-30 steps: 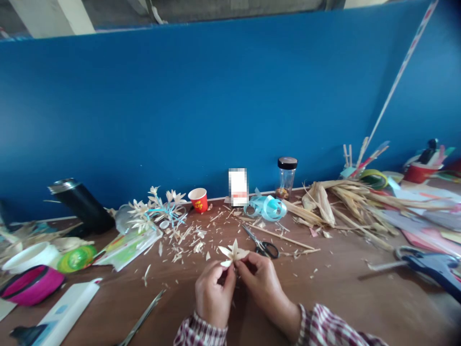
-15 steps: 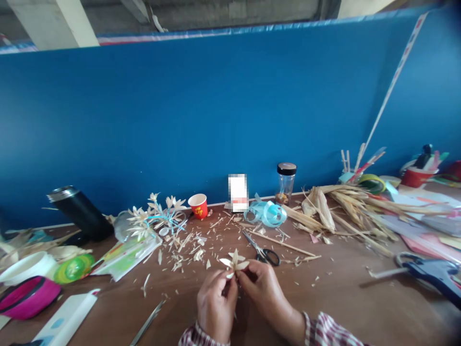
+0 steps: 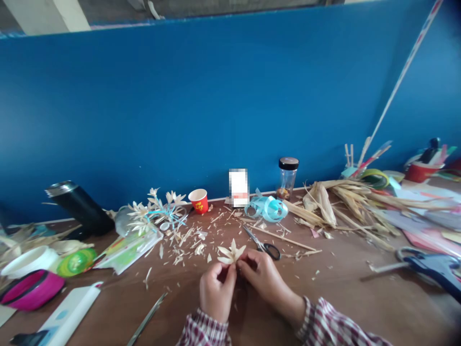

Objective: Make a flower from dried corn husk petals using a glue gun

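A pale flower [image 3: 232, 252] with pointed petals, apparently cut from dried corn husk, stands up between my fingertips. My left hand [image 3: 218, 289] pinches it low at the base between thumb and fingers. From the other side, the closed thumb and fingers of my right hand [image 3: 267, 276] meet at the same base. The stem end is hidden by my fingers. Just beyond my right hand lie black-handled scissors [image 3: 268, 249], their blades pointing away to the left. Husk scraps [image 3: 198, 247] are scattered on the brown table [image 3: 317, 307] past the flower.
Finished-looking husk flowers [image 3: 151, 214], a red paper cup [image 3: 199, 202], light-blue ribbon [image 3: 268, 207] and a lidded jar [image 3: 287, 178] line the back. Dried husks [image 3: 326, 206] and a blue glue gun [image 3: 432, 269] lie right; a black flask [image 3: 81, 209] leans left. Tweezers-like metal [image 3: 147, 318] lies front left.
The view has tipped slightly downward. The flower has turned a little, its petals now fanning more upright toward the far side. Both hands keep their pinch at its base.
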The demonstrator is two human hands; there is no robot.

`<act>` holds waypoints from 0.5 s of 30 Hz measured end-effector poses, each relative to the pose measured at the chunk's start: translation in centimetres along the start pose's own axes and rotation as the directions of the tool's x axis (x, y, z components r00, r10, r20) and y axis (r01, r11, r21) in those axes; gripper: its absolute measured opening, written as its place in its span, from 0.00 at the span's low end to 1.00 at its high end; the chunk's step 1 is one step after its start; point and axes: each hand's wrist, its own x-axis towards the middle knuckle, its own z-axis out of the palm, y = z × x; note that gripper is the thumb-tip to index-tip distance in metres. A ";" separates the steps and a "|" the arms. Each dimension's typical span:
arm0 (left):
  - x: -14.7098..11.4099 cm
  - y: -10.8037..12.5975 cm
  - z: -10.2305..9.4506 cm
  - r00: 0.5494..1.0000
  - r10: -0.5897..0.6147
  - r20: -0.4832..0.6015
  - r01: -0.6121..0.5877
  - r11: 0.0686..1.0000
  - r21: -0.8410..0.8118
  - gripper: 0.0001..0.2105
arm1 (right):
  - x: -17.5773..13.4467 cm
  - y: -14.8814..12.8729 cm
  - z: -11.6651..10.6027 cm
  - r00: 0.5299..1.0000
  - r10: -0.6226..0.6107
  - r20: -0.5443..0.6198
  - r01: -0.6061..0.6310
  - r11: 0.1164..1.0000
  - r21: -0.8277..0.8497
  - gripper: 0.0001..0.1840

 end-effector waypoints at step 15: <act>0.0 -0.8 0.4 0.970 -0.243 -0.013 0.239 0.960 -0.144 0.13 | -0.5 0.1 0.4 0.999 0.050 0.011 -0.051 0.990 0.131 0.05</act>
